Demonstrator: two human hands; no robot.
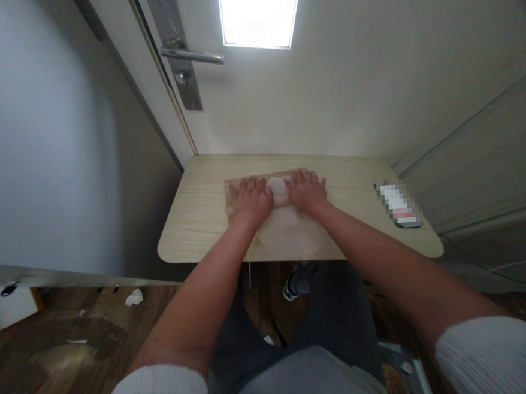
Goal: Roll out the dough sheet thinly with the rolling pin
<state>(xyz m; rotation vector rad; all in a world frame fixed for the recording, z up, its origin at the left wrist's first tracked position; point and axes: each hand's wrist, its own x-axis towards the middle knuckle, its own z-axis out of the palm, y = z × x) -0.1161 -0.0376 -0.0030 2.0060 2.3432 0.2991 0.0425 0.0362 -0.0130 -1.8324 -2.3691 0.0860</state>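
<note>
A tan, paper-like sheet or packet (pixel 233 187) lies on the small wooden-topped table, folded or layered along its near side. Between my thumbs shows a whitish rounded patch (pixel 279 191), and a pale, thin sheet-like area (pixel 287 231) stretches from it toward the table's near edge. My left hand (pixel 252 199) rests flat on the packet's left part, fingers pointing away from me. On its right part lies my right hand (pixel 306 191), palm down with the fingers a little apart. Both hands cover much of the packet, so its exact kind cannot be made out.
On the right of the table (pixel 193 226) lies a phone-like object (pixel 398 204) with a blurred-out screen. A door with a metal handle (pixel 193 55) stands right behind the table. Crumpled white paper (pixel 134 297) lies on the floor at left.
</note>
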